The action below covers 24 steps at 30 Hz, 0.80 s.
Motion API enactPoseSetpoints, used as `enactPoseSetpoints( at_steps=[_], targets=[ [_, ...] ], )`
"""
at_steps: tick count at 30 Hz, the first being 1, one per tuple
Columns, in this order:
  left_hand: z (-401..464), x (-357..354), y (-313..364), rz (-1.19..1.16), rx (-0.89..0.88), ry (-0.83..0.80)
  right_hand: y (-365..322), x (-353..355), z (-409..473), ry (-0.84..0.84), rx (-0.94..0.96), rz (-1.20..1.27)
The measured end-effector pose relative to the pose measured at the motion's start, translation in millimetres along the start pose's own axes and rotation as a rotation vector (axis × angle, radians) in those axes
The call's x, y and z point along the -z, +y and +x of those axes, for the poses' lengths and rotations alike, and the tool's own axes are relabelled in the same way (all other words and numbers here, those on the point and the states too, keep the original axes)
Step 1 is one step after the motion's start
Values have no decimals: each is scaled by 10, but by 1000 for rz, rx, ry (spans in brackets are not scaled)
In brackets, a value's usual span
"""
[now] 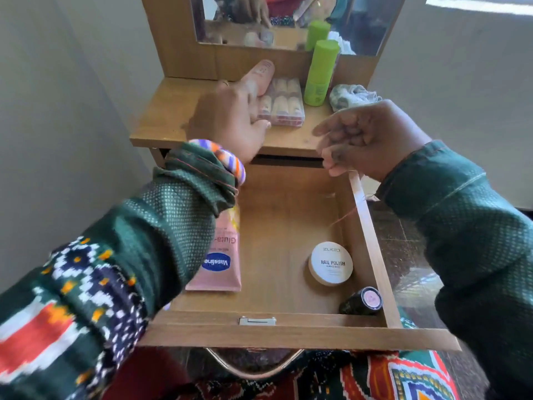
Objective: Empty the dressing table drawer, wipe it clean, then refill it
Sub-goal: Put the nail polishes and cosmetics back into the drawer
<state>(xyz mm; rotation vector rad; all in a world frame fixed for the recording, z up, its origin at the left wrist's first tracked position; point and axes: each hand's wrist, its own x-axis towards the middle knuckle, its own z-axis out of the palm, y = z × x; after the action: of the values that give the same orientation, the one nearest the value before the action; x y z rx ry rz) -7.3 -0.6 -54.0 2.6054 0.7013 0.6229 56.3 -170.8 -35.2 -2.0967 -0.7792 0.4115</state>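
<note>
The wooden drawer is pulled out toward me. Inside lie a pink Vaseline tube at the left, a round white nail polish remover jar and a dark bottle with a pink cap in the front right corner. My left hand rests over the dressing table top, gripping a pale pink tube beside a clear box of nail items. My right hand hovers over the drawer's back right corner, fingers curled in with nothing visible in them.
A tall green bottle and a crumpled cloth stand at the right of the table top, below the mirror. Grey walls flank the table. A curved metal handle sits under the drawer front, above my lap.
</note>
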Motion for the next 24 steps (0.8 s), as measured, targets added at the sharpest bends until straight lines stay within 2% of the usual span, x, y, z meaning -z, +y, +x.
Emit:
enactPoseSetpoints(
  at_steps=[2,7,11,15,18,21,24],
  targets=[
    [231,39,-76,-4,35,71,-28,-34,2,-5,14,-2],
    [522,-99,-91,-16,102,-36,16,-99,-17,-48,13,-57],
    [578,-88,-118,-85,103,-39,72,-108,-60,-73,-3,-24],
    [536,25,-247,-114,196,-2,91,-127,-77,-93,-27,23],
    [338,238,-362,-212,201,-6,67,-156,-76,-15,-31,25],
    [17,417,-507,-322,150,-129,75,-143,-51,90,-44,16],
    [-389,375,-610,-353,158,-343,125,-97,-43,76,-56,1]
  ],
)
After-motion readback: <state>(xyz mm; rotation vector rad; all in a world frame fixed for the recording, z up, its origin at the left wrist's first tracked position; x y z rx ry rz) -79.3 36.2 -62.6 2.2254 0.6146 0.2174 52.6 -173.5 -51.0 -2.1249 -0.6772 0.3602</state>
